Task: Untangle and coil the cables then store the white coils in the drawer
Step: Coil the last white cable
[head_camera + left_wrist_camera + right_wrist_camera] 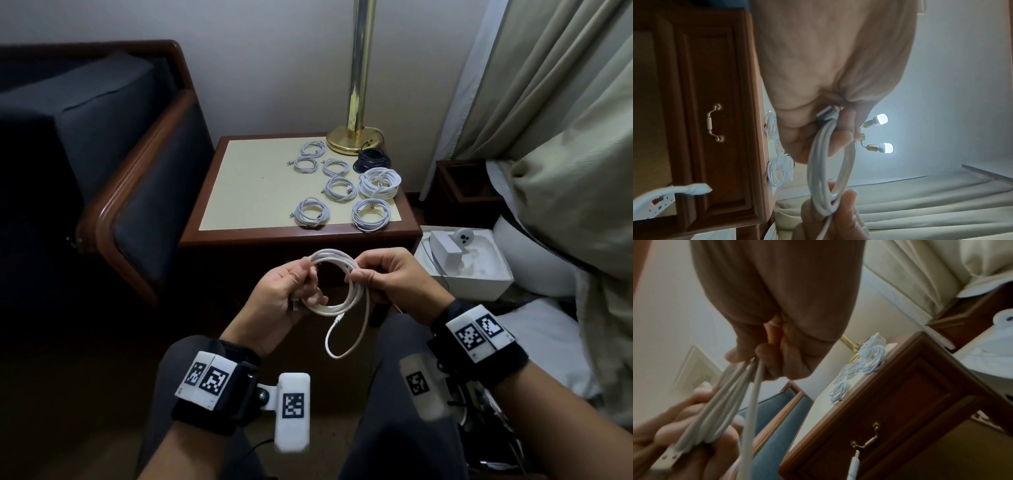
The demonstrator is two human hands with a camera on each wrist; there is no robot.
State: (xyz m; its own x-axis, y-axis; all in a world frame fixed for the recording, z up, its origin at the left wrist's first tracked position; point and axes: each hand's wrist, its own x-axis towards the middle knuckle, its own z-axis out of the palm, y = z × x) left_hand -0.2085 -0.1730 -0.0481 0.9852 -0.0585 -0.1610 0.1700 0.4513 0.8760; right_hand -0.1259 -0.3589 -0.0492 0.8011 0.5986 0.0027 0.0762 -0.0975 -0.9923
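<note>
I hold a white cable (346,298) wound into a loose coil in front of the nightstand. My left hand (291,291) grips the coil's left side (824,146), its fingers curled round the strands. My right hand (380,274) pinches the coil's right side (748,369). A free tail with a plug (337,321) hangs in a loop below the coil. Several finished white coils (371,214) lie on the nightstand top (246,192). The drawer (715,121) with its brass handle (865,445) is closed.
A black cable coil (373,159) sits by the brass lamp base (354,138) at the back right of the nightstand. A dark armchair (102,178) stands at the left. An open white box with a device (462,257) lies on the floor at the right, beside the bed.
</note>
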